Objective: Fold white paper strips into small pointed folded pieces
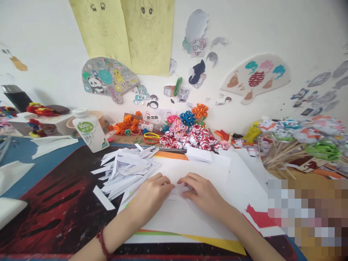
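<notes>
Two bare hands, the left hand (pixel 154 189) with fingers bunched and the right hand (pixel 201 191) with fingers curled and thumb apart, apparently steady a thin white paper piece (pixel 178 192) at centre frame; pinching cannot be confirmed. A broad white paper stack (pixel 195 224) beneath likely serves as backing. Folded white paper strips (pixel 129 167) crowd centre-left; beyond, red-and-white layered flowers (pixel 199 139) limit rearward space.

Single head cam: looks forward and down from above and behind the left grip (pixel 154 192) and right grip (pixel 203 192), near enough that both forearms (pixel 122 224) show. Desk (pixel 51 161) around the grips, wall (pixel 231 29) beyond them.
</notes>
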Available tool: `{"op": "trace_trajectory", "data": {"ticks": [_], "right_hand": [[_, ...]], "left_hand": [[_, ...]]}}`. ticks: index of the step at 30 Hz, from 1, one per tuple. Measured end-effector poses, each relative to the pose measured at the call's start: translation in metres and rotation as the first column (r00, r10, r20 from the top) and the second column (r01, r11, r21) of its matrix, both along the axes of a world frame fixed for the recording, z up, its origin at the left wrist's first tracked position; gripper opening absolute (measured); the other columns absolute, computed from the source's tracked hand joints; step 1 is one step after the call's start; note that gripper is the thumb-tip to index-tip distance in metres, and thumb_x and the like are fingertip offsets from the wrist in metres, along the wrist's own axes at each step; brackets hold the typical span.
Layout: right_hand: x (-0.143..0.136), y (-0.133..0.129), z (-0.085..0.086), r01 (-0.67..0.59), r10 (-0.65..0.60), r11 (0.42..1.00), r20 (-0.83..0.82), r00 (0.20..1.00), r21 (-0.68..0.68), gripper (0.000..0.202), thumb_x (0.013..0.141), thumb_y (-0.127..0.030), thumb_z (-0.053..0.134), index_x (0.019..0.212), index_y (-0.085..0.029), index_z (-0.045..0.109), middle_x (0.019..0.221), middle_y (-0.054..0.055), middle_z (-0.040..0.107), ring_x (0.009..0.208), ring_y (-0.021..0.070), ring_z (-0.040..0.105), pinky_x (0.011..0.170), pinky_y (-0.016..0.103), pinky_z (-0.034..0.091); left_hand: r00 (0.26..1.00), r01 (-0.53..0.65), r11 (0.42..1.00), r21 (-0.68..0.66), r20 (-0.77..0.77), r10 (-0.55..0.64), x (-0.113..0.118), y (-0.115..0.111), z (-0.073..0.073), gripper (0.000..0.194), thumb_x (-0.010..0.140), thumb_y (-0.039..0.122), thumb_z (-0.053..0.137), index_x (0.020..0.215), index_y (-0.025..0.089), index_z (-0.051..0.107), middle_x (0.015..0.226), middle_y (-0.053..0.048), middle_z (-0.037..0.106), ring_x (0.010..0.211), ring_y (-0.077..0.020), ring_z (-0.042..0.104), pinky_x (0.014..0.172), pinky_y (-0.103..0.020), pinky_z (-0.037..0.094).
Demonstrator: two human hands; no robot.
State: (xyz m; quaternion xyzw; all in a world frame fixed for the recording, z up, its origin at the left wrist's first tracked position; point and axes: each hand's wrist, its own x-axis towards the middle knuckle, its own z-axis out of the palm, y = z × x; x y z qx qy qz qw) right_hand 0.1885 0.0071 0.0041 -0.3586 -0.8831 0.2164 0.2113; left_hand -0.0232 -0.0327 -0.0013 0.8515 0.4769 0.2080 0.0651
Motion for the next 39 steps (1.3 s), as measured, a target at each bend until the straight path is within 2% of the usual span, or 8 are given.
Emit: {"op": "trace_trajectory", "data": {"ticks": [4, 8, 16, 22, 28, 31, 34, 39], "right_hand": [[0.001, 0.001, -0.004, -0.108, 0.092, 0.968, 0.079, 0.993, 0.228, 0.006, 0.085, -0.014, 0.062, 0.089, -0.018, 0.064, 0.086, 0.003, 0.062, 0.083, 0.0181, 0.053, 0.072, 0.029, 0.040], [0.001, 0.003, -0.011, -0.089, 0.066, 0.931, 0.076, 0.995, 0.355, 0.005, 0.085, -0.015, 0.061, 0.083, -0.016, 0.066, 0.080, 0.004, 0.062, 0.080, 0.0193, 0.050, 0.069, 0.030, 0.039], [0.002, 0.004, -0.011, -0.053, 0.042, 0.941, 0.040, 0.998, 0.335, 0.014, 0.088, -0.013, 0.057, 0.096, -0.020, 0.066, 0.082, 0.003, 0.060, 0.080, 0.0178, 0.050, 0.069, 0.029, 0.039], [0.006, 0.005, -0.010, -0.141, 0.099, 0.890, 0.119, 0.988, 0.433, 0.020, 0.090, -0.007, 0.049, 0.092, -0.018, 0.066, 0.079, 0.003, 0.058, 0.077, 0.0172, 0.048, 0.065, 0.029, 0.035], [0.008, 0.002, -0.007, -0.213, 0.103, 0.864, 0.255, 0.962, 0.455, 0.020, 0.090, -0.007, 0.048, 0.085, -0.016, 0.064, 0.072, 0.004, 0.055, 0.072, 0.0181, 0.046, 0.062, 0.031, 0.031], [0.008, 0.000, -0.003, -0.208, 0.107, 0.880, 0.249, 0.963, 0.427, 0.020, 0.090, -0.006, 0.046, 0.091, -0.016, 0.064, 0.076, 0.005, 0.058, 0.075, 0.0184, 0.048, 0.065, 0.031, 0.033], [0.006, -0.003, 0.001, -0.194, 0.113, 0.895, 0.217, 0.970, 0.401, 0.014, 0.091, -0.012, 0.051, 0.096, -0.016, 0.063, 0.083, 0.005, 0.061, 0.079, 0.0186, 0.050, 0.068, 0.031, 0.035], [0.003, -0.006, 0.001, -0.192, 0.097, 0.865, 0.220, 0.971, 0.465, 0.020, 0.094, -0.015, 0.048, 0.085, -0.017, 0.065, 0.078, 0.005, 0.060, 0.078, 0.0178, 0.052, 0.067, 0.030, 0.036]], "left_hand": [[0.995, 0.052, 0.998, 0.041, -0.085, -0.048, 0.003, -0.005, 0.006, 0.021, 0.091, 0.012, 0.050, 0.106, 0.019, 0.063, 0.093, -0.004, 0.066, 0.088, -0.0208, 0.054, 0.078, -0.034, 0.045], [0.991, 0.045, 0.995, 0.087, -0.128, -0.034, 0.007, -0.009, 0.012, 0.017, 0.092, 0.014, 0.049, 0.101, 0.017, 0.063, 0.092, -0.005, 0.066, 0.087, -0.0217, 0.055, 0.079, -0.038, 0.044], [0.964, 0.062, 0.998, 0.007, -0.259, -0.058, 0.012, -0.011, 0.017, 0.016, 0.094, 0.018, 0.047, 0.103, 0.015, 0.059, 0.091, -0.005, 0.062, 0.083, -0.0213, 0.055, 0.071, -0.035, 0.048], [0.945, 0.079, 0.997, -0.001, -0.317, -0.076, 0.012, -0.012, 0.019, 0.012, 0.092, 0.015, 0.050, 0.100, 0.014, 0.059, 0.089, -0.005, 0.062, 0.082, -0.0212, 0.056, 0.071, -0.034, 0.049], [0.914, 0.128, 0.988, 0.081, -0.397, -0.086, 0.015, -0.016, 0.014, 0.013, 0.092, 0.014, 0.049, 0.102, 0.013, 0.057, 0.087, -0.005, 0.061, 0.079, -0.0223, 0.055, 0.066, -0.036, 0.046], [0.905, 0.139, 0.984, 0.111, -0.417, -0.081, 0.015, -0.017, 0.014, 0.012, 0.092, 0.014, 0.048, 0.101, 0.013, 0.056, 0.085, -0.005, 0.060, 0.078, -0.0221, 0.054, 0.064, -0.036, 0.044], [0.903, 0.143, 0.982, 0.120, -0.422, -0.080, 0.015, -0.017, 0.014, 0.009, 0.092, 0.013, 0.049, 0.096, 0.014, 0.057, 0.084, -0.005, 0.060, 0.076, -0.0213, 0.053, 0.062, -0.035, 0.042], [0.888, 0.167, 0.969, 0.179, -0.454, -0.069, 0.015, -0.016, 0.011, 0.012, 0.092, 0.009, 0.046, 0.094, 0.013, 0.057, 0.082, -0.005, 0.060, 0.074, -0.0212, 0.053, 0.058, -0.034, 0.039]]}}
